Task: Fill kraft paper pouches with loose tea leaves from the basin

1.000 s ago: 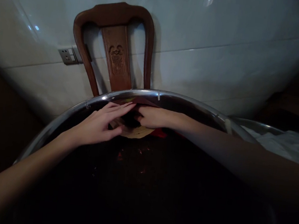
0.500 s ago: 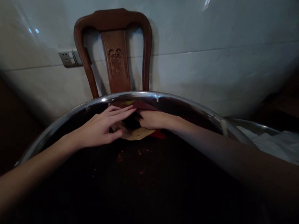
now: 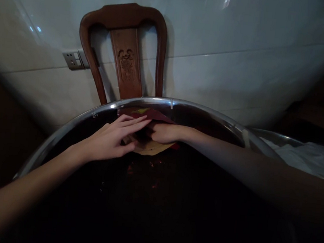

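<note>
A red and yellowish bag or packet [image 3: 153,148] lies near the far rim of a dark round table, its mouth toward me. My left hand [image 3: 113,137] rests at the packet's left side, fingers stretched out and thumb apart. Reaching in from the right, my right hand [image 3: 165,132] is curled at the packet's opening, and its fingertips are hidden in the shadow inside. What those fingers hold, if anything, cannot be made out.
The table has a shiny metal rim [image 3: 198,107]. Behind it stands a carved wooden chair [image 3: 130,16] against a tiled wall with a socket [image 3: 73,60]. Whitish crumpled plastic or cloth [image 3: 307,155] lies at the right.
The view has shifted slightly. My right hand has moved a little to the right and down at the packet's opening. My left hand has stayed beside the packet.
</note>
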The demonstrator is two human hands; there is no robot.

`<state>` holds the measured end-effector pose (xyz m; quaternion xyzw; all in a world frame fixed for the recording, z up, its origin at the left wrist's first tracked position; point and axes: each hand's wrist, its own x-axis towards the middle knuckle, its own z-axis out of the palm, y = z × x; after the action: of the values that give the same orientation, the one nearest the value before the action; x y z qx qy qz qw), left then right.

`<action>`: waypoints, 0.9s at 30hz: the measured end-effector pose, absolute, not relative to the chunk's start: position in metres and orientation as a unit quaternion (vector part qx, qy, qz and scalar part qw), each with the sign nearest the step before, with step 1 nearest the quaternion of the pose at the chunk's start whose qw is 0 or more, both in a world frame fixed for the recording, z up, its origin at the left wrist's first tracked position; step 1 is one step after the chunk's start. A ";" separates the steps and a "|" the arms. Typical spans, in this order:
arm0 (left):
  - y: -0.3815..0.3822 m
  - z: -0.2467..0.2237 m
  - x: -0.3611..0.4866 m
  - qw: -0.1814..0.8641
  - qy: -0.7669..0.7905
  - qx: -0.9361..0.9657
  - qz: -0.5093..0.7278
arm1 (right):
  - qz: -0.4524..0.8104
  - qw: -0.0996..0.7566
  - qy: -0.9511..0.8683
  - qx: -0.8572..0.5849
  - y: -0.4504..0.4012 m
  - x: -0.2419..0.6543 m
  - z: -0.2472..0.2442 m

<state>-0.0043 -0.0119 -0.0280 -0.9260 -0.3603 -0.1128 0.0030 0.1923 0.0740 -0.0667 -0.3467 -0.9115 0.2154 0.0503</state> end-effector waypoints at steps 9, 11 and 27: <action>-0.011 -0.023 -0.008 0.014 -0.356 -0.919 -0.168 | 0.193 0.160 -0.935 -0.253 0.058 0.191 -0.039; -0.011 -0.022 -0.009 0.011 -0.375 -0.910 -0.177 | 0.179 0.178 -0.945 -0.210 0.047 0.190 -0.028; -0.008 -0.021 -0.013 0.019 -0.384 -0.905 -0.180 | 0.202 -0.185 -0.943 -0.190 -0.012 0.163 -0.064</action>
<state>-0.0128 -0.0080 -0.0212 -0.9055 -0.3840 -0.1799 0.0195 0.1625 -0.0124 -0.0638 -0.1898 -0.9430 0.2019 -0.1845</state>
